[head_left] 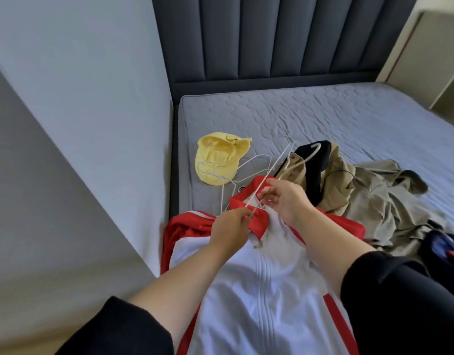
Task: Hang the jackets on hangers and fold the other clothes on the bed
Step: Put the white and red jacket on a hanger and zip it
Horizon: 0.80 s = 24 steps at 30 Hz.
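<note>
We hold a white wire hanger [277,167] just above the collar of the red-and-white track jacket [259,278], which lies front up at the near corner of the bed [323,111], its zip apparently closed up to the chest. Our left hand [231,226] has a pinching grip on the hanger's lower end; our right hand [284,198] pinches it higher up. We judge it best to feed one hanger shoulder through the neck, then the other, with the hook clear of the spare hanger [246,162] by the yellow garment [218,155].
</note>
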Tool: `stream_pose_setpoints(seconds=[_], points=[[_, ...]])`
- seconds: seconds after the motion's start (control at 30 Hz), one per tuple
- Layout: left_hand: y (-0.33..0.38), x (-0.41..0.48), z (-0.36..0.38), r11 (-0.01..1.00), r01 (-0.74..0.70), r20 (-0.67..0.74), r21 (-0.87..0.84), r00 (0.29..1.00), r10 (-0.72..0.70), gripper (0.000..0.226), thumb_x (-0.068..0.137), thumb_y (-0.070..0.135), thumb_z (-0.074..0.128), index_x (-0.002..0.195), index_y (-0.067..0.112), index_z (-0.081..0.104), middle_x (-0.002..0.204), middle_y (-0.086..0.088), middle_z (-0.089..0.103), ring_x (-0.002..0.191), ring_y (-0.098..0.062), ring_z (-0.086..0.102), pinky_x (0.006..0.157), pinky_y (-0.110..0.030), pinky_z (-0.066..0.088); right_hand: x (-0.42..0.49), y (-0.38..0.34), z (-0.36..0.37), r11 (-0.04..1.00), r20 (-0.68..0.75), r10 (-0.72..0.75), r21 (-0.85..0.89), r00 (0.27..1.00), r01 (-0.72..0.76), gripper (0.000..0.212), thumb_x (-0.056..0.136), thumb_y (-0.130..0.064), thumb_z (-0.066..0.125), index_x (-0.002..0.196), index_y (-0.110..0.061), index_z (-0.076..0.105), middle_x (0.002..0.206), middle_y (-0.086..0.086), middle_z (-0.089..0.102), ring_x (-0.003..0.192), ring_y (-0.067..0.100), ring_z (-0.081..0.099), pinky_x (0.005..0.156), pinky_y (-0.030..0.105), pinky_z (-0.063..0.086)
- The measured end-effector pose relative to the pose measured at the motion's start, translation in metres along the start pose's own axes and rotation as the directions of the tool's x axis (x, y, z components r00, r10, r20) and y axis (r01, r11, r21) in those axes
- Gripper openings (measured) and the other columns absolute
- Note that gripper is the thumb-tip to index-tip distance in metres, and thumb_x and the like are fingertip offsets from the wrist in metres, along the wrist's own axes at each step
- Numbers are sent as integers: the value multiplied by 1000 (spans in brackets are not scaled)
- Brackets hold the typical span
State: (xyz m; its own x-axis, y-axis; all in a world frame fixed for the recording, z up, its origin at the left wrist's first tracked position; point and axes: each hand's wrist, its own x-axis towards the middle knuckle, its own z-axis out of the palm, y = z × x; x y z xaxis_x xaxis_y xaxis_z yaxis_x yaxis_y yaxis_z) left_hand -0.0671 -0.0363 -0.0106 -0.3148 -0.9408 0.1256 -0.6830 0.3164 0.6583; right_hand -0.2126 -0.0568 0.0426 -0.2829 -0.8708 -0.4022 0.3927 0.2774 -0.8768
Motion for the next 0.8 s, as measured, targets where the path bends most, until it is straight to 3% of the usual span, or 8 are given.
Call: stream_pose_setpoints(seconds=[0.13,0.23,0.3,0.37,0.43,0.53,0.63,0.8], points=[[1,-4,20,985,143,-62,-93,987,-149,35,95,21,48,60,14,49,68,-12,60,70,-29,53,66,-41,41,14,-17,-11,970,-181,-206,-169,962,176,30,101,-11,35,71,-12,44,54,6,39,41,16,40,51,32,44],[-10,10,33,884,401,-91,-238,898,-431,22,93,16,44,75,11,56,80,-14,64,84,-34,61,71,-38,46,28,-24,-33,797,-219,-430,-547,876,255,33,100,-19,37,69,-15,45,64,3,46,57,20,43,56,32,38],[-12,22,43,712,550,62,-437,808,-586,23,92,20,46,108,7,57,96,-18,65,76,-33,65,65,-37,53,32,-18,-47,662,-169,-498,-708,851,247,33,100,-21,36,71,-13,48,64,1,48,57,17,44,51,27,32],[-11,33,49,470,689,258,-552,677,-689,54,93,30,50,140,9,33,99,-15,63,59,-28,62,50,-31,50,34,-5,-59,579,-149,-496,-791,855,198,33,99,-21,37,69,-12,48,63,1,49,58,18,45,49,28,28],[-14,46,55,370,764,371,-528,600,-709,66,91,39,56,142,6,29,99,-13,62,69,-30,67,52,-33,52,36,8,-70,566,-168,-458,-812,873,141,35,96,-17,39,63,-12,45,62,3,49,61,22,46,50,28,28],[-24,65,64,268,778,461,-568,571,-679,59,90,33,63,137,4,43,125,-20,58,102,-38,64,79,-47,56,39,24,-84,535,-149,-405,-839,902,102,34,94,-13,41,61,-11,47,64,4,51,66,22,47,56,29,31],[-26,73,66,116,747,509,-654,549,-663,43,93,17,60,131,1,50,125,-22,59,111,-36,60,80,-45,51,38,33,-85,526,-87,-339,-843,937,112,32,93,-13,46,63,-7,52,61,3,52,61,18,46,52,27,33],[-14,79,46,244,661,364,-709,640,-676,35,91,14,58,123,-1,56,123,-21,60,113,-35,58,99,-45,46,32,33,-87,663,-217,-166,-746,962,-54,43,91,-25,54,50,-12,43,49,1,42,50,19,39,49,28,31]])
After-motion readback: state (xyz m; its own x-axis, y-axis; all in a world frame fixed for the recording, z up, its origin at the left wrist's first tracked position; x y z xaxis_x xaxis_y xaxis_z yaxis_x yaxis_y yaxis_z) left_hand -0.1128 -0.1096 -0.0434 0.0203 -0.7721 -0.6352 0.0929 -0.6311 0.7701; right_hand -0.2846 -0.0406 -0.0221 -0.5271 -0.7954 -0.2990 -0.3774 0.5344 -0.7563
